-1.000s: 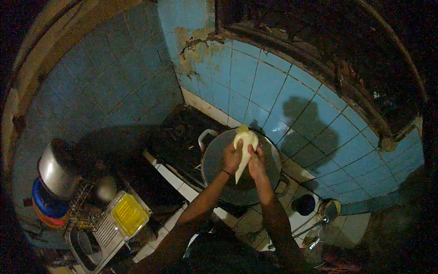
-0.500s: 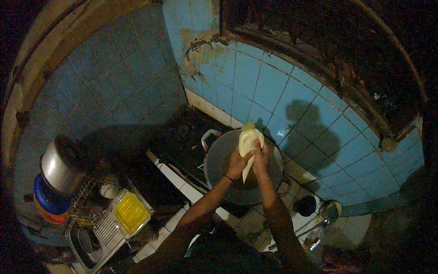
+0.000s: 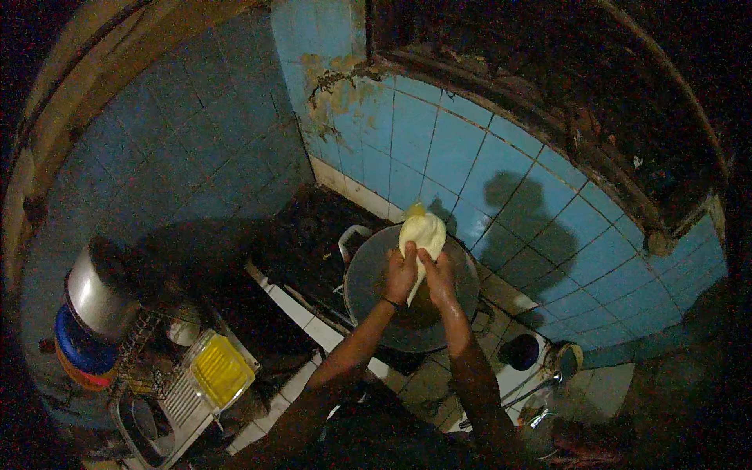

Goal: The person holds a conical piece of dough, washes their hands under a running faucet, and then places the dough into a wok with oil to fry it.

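Over a wide grey metal pot [image 3: 368,270], both my hands grip a pale cream bundle [image 3: 424,230] that looks like wet cloth. Its upper part bulges rounded above my thumbs, a yellow tip shows at its far end, and a narrow tail hangs down between my wrists. My left hand [image 3: 400,276], with a dark band at the wrist, closes on the left side. On the right side my right hand [image 3: 436,278] is closed too, thumbs side by side. What lies inside the bundle is hidden. Something brownish shows low in the pot, too dim to make out.
Blue wall tiles [image 3: 423,141] rise close behind the pot. A dark stove top [image 3: 301,235] lies left of it. Further left are a yellow tray [image 3: 223,372], a dish rack [image 3: 149,329] and a silver pot [image 3: 98,290]. A dark round container [image 3: 520,352] stands at right.
The bundle has been turned and pressed wider in my hands, and both thumbs now lie side by side on its near face. The whole view has shifted slightly.
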Tool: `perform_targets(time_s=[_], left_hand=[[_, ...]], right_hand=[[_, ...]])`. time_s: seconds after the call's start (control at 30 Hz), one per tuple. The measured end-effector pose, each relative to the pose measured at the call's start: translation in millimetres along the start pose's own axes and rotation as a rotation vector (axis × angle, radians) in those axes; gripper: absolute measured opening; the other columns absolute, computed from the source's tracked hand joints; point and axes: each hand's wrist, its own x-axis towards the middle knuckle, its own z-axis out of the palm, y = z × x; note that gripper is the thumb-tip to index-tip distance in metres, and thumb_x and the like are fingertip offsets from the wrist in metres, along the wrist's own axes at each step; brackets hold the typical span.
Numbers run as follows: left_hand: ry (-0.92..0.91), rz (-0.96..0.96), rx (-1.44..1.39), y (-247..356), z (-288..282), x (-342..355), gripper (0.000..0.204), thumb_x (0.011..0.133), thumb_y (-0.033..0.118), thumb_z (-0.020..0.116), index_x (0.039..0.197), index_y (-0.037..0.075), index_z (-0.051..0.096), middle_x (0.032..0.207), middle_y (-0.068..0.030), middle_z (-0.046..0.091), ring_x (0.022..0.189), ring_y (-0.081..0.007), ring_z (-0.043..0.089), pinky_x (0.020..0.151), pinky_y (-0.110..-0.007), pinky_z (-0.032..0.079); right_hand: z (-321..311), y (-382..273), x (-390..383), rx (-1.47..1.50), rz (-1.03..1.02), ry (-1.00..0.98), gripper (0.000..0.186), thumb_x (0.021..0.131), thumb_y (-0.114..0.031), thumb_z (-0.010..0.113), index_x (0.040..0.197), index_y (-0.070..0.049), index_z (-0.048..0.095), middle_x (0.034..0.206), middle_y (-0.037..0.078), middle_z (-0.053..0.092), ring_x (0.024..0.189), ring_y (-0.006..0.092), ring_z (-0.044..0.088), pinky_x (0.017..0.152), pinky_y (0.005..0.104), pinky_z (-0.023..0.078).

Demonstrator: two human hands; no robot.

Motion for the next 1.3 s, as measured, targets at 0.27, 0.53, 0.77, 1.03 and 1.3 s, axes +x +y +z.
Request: perform_targets(time_s=[0.27,0.53,0.77,1.03,1.3], left_hand=[[-0.161,0.612,0.198,-53,-9,23,0.034,0.076,0.020,0.058,0.100,-0.002,0.050,0.104,-0.0181,0.047,0.081,-0.0277,0.051,0.073,-0.034,0.041],[-0.056,0.067,-0.108,-42,0,-6,0.029,0.075,0.020,0.061,0.091,-0.003,0.055,0.071,-0.0060,0.059,0.059,-0.0115,0.052,0.057,-0.025,0.043],[-0.069,-0.058,-0.435,-30,6,-7,0.021,0.080,0.017,0.055,0.088,-0.002,0.054,0.077,-0.0042,0.057,0.065,-0.0081,0.049,0.054,-0.024,0.040],[-0.116,0.048,-0.467,-95,0,4,0.018,0.081,0.017,0.053,0.093,0.003,0.052,0.081,-0.0027,0.056,0.066,-0.0090,0.051,0.058,-0.023,0.041],[-0.452,-0.481,-1.237,-81,-8,7,0.046,0.082,0.044,0.041,0.110,0.007,0.045,0.099,-0.0069,0.054,0.088,-0.0202,0.053,0.072,-0.033,0.046]], right_hand=[[5,-7,-2,0.340,0.063,0.008,0.038,0.075,-0.031,0.061,0.094,0.001,0.052,0.082,0.004,0.055,0.071,0.0122,0.052,0.064,0.0254,0.041],[23,-34,-10,0.151,0.065,0.249,0.038,0.080,-0.030,0.055,0.095,0.004,0.051,0.079,0.005,0.055,0.068,0.0111,0.050,0.060,0.0249,0.041],[23,-18,-12,0.293,0.149,0.169,0.051,0.081,-0.032,0.053,0.115,0.002,0.036,0.110,0.013,0.045,0.098,0.0202,0.045,0.083,0.0316,0.036],[-1,24,-11,-0.023,0.159,-0.123,0.039,0.079,-0.024,0.056,0.108,-0.001,0.045,0.097,0.006,0.053,0.088,0.0154,0.050,0.074,0.0280,0.041],[-12,23,-23,-0.262,0.107,-0.287,0.029,0.078,-0.024,0.057,0.089,0.003,0.055,0.073,0.009,0.059,0.054,0.0142,0.055,0.047,0.0255,0.044]])
